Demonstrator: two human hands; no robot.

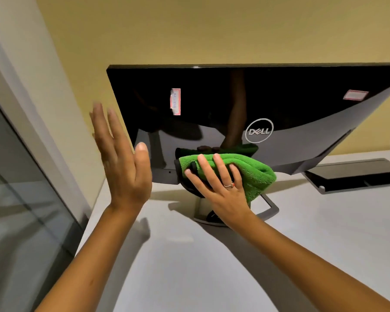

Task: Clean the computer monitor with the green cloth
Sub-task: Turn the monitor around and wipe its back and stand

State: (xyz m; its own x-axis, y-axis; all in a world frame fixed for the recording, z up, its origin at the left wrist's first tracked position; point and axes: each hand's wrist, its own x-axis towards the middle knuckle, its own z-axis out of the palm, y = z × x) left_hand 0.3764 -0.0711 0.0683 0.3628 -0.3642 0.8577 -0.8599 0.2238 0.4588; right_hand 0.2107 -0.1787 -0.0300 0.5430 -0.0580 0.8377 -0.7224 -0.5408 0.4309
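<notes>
Yellow wall and a pale bench (302, 255) frame the computer monitor (212, 104), whose glossy rear is turned toward the camera. The green cloth (254, 174), folded thick, is pressed against the lower back panel above the stand (269, 208) by the right hand (218, 183), fingers spread flat, likely for even pressure. The left hand (122, 158) is held open just beside the monitor's edge, gripping nothing, perhaps ready for steadying it.

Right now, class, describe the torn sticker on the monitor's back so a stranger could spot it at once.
Start at the black monitor standing on the white desk, its back showing a round logo. Look left of the logo, toward the upper left of the panel, for the torn sticker. Unlike the other sticker at the right, it stands upright and has a ragged left edge.
</notes>
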